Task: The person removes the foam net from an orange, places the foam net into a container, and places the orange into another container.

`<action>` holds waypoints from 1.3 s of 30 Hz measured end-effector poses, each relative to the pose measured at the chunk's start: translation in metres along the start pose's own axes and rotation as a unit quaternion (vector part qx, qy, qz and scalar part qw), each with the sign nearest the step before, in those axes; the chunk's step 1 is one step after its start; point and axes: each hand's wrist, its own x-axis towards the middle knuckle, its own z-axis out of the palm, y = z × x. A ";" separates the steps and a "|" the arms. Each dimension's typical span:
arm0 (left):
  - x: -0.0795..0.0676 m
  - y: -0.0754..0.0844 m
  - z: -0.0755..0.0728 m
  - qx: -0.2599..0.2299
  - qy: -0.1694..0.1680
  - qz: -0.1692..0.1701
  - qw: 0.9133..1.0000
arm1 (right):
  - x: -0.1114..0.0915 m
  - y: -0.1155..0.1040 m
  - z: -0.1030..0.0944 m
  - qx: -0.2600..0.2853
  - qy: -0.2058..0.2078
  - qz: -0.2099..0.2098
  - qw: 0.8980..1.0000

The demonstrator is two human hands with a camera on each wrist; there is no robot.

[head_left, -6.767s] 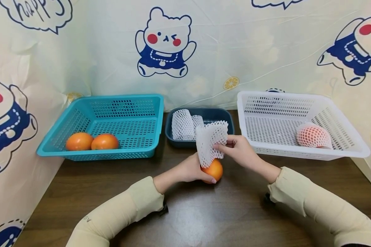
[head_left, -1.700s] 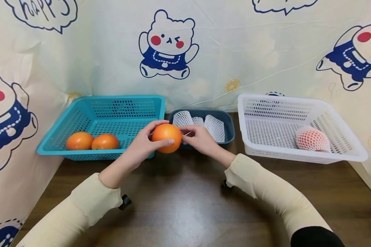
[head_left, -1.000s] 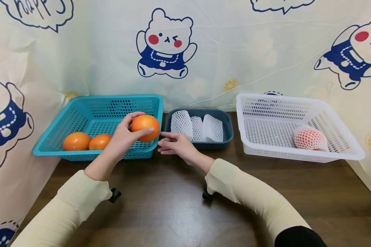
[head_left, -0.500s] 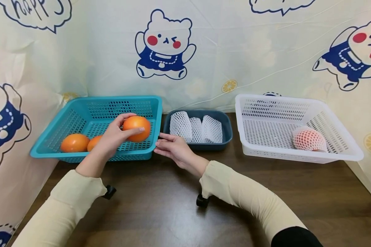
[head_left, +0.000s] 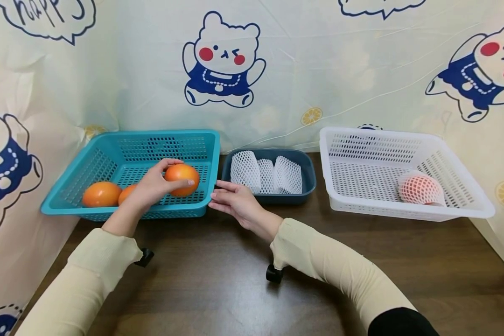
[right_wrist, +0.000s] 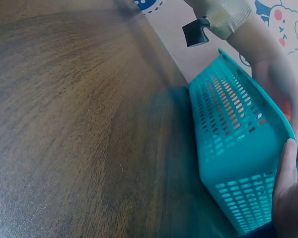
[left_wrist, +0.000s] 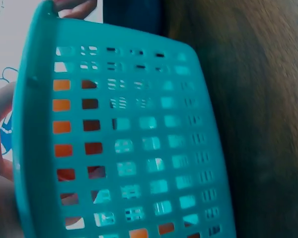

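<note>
My left hand (head_left: 151, 186) reaches over the near rim of the teal basket (head_left: 212, 205) and holds an orange (head_left: 183, 172) low inside it, thumb across the front. To its left sit another orange (head_left: 102, 194) and a third orange (head_left: 126, 193), the latter partly covered by my hand. In the left wrist view the basket's perforated wall (left_wrist: 139, 114) hides most of the held orange. My right hand (head_left: 241, 203), fingers straight, touches the basket's front right corner; the right wrist view shows a finger (right_wrist: 288, 161) against that corner.
A dark blue tray (head_left: 279, 199) with three white foam net sleeves (head_left: 245, 171) stands behind my right hand. At the right, a white basket (head_left: 378, 207) contains one fruit in a foam net (head_left: 421, 188). Brown wooden tabletop (head_left: 218, 275) lies in front; a printed curtain stands behind.
A net sleeve was put back in the blue tray. The orange moved left from the middle into the teal basket, then sank lower. My right hand left the orange and came to the basket's corner.
</note>
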 end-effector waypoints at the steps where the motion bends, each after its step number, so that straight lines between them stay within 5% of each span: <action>1: 0.001 -0.002 0.000 0.010 -0.002 0.000 1.000 | 0.000 0.000 0.000 0.000 0.000 0.000 1.000; 13: 0.009 -0.008 -0.001 0.102 -0.027 -0.011 0.994 | -0.001 0.000 -0.001 -0.006 -0.001 -0.001 1.000; 21: 0.014 -0.011 -0.005 0.180 -0.065 -0.003 0.981 | -0.001 -0.001 0.000 -0.008 0.001 0.001 1.000; 29: 0.019 -0.015 -0.006 0.216 -0.129 0.011 0.968 | 0.000 -0.001 -0.001 -0.011 -0.003 -0.003 1.000; 39: 0.021 -0.015 -0.009 0.238 -0.149 0.020 0.960 | -0.001 -0.002 -0.001 -0.014 -0.007 -0.004 1.000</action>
